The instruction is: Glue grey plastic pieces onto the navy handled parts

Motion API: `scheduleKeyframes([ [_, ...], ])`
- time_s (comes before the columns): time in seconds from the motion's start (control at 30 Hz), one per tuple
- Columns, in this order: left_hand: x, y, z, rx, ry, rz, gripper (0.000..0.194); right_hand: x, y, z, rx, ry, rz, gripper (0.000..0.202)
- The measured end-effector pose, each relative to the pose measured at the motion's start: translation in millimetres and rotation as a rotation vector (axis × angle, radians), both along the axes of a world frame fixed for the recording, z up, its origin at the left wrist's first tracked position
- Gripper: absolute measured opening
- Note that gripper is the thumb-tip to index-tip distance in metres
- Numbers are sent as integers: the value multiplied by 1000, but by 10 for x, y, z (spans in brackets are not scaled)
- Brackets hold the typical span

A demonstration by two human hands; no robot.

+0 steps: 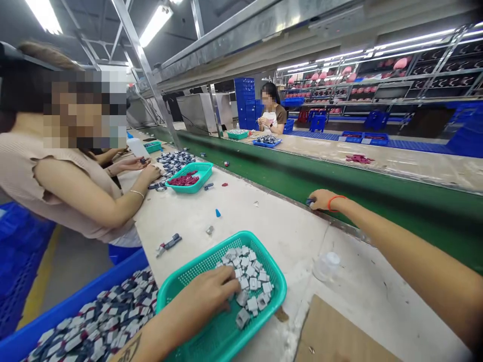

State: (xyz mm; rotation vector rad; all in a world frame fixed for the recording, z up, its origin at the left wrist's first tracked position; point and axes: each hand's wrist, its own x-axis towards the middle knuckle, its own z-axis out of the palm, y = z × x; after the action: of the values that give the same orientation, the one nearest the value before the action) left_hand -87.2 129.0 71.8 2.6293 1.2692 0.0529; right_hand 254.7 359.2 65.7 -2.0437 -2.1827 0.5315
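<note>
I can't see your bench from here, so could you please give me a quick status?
Left hand in teal basket, fingers on grey blocks. Right hand at green conveyor edge, closed on small dark part. Small bottle between.

A teal mesh basket (pixel 260 251) is holding pale grey blocks (pixel 251 281). A blue bin (pixel 75 301) is carrying grey, white and navy parts (pixel 98 322). An orange band (pixel 332 201) is circling the right wrist beside the green belt (pixel 339 186).

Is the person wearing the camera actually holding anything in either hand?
The right hand pinches a small dark part at the conveyor's edge. The left hand rests on grey pieces in the green basket; a grip cannot be told.
</note>
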Motion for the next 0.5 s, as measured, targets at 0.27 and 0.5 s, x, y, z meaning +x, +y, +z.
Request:
scheduleKeyframes([
  [0.27, -180, -296, 15, -38, -349, 185, 11, 517, -1291, 389, 204, 615, -285, 45],
  [0.5, 157, -1124, -69, -466, -1397, 561, 27, 271, -3157, 343, 179, 1025, -539, 51],
])
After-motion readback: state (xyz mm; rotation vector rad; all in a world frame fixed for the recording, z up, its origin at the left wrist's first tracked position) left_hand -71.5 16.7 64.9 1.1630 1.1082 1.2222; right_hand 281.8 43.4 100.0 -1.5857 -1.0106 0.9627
